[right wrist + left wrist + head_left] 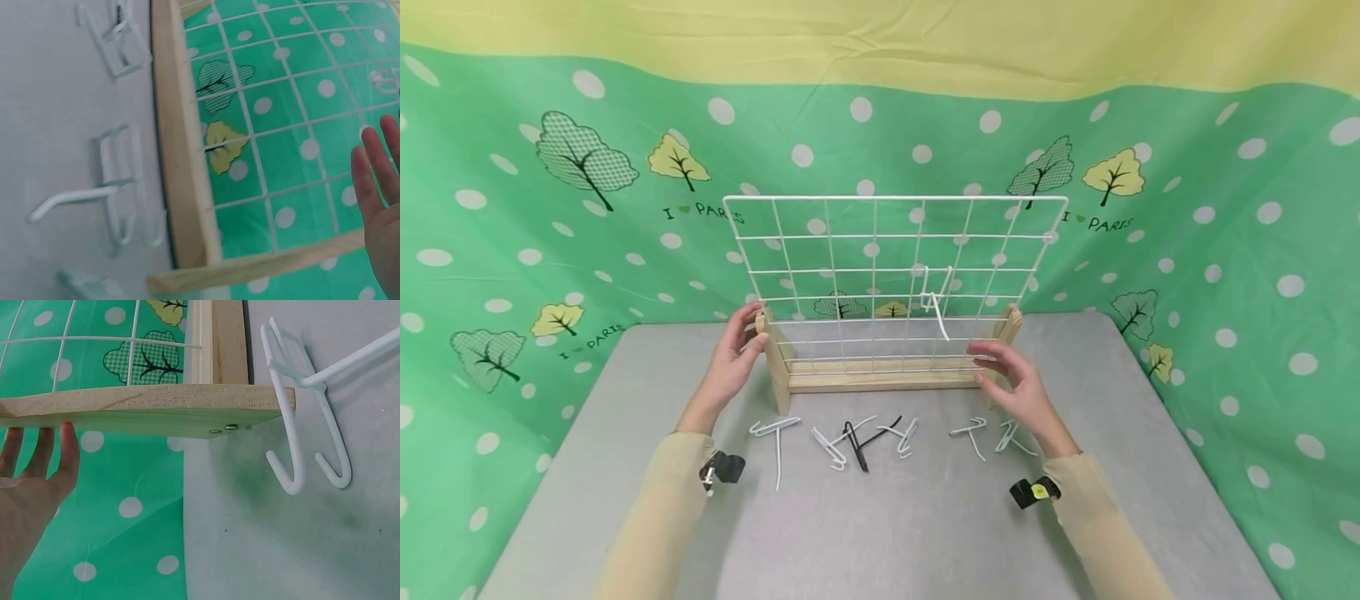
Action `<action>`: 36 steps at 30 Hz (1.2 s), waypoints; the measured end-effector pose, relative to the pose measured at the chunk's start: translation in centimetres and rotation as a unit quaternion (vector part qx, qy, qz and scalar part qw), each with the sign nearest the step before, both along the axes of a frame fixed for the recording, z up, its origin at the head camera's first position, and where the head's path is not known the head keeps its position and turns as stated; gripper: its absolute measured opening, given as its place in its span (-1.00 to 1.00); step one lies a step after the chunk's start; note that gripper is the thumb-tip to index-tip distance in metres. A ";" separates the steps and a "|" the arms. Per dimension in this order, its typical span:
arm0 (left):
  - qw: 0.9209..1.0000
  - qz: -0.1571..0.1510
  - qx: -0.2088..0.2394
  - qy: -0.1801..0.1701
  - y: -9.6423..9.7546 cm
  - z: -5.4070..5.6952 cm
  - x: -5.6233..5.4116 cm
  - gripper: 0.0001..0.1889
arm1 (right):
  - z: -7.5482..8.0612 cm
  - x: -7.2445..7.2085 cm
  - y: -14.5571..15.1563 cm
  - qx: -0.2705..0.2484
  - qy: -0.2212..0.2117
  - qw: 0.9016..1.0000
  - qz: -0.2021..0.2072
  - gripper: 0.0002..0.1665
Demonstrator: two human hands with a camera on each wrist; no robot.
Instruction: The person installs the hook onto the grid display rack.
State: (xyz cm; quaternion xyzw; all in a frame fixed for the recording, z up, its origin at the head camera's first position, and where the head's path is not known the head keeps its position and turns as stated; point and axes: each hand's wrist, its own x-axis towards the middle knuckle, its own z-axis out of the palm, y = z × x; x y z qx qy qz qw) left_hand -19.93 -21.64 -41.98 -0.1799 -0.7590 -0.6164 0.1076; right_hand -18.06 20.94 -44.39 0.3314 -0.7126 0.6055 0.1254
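Pale wood fills the grasp of the left hand (722, 354), which holds the left wooden upright (778, 379) near its top, thumb toward the near edge and fingertips at the outer face. Across from that hold, the right hand (1018, 387) has its fingers spread and slightly bent, gripping nothing, close to the right wooden upright (1012, 325); whether it touches the wood, I cannot tell.

From the left hold, the white wire grid (874, 237) rises and runs rightward above the wooden base bar (880, 385). One hung hook (940, 319) is on it, above and to the left of the right hand. Nearer the person than either hand's fingers, five loose white hooks (778, 454) and one loose black hook (857, 451) lie on the grey table (880, 533), the black one between the hands. Beyond both hands hangs a green curtain (820, 108).

As I judge it, the step in hand is steadying the grid, with the hooks only partly hung. A next move would call for the left hand to brace its upright lightly while the right picks up a loose hook and turns its bent ends toward a wire.
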 end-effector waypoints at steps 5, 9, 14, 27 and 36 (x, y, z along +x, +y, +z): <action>1.000 0.002 0.003 -0.002 0.1 0.0 0.0 -0.54 | -1.6 0.6 1.0 0.004 -0.007 1.000 -0.012 -0.49; 1.000 -0.002 0.009 0.000 0.2 0.0 0.0 -0.53 | -2.9 1.4 2.1 0.004 -0.010 1.000 -0.023 -0.51; 1.000 -0.006 0.010 -0.004 0.3 -0.2 0.0 -0.53 | -4.6 2.6 3.6 0.010 -0.026 0.999 -0.036 -0.51; 1.000 0.001 0.009 -0.010 0.4 -0.1 0.1 -0.53 | -7.3 4.5 7.1 0.052 -0.068 0.995 -0.052 -0.56; 1.000 0.007 0.009 -0.007 0.3 0.2 0.2 -0.54 | -8.1 5.5 7.9 0.066 -0.076 0.993 -0.067 -0.59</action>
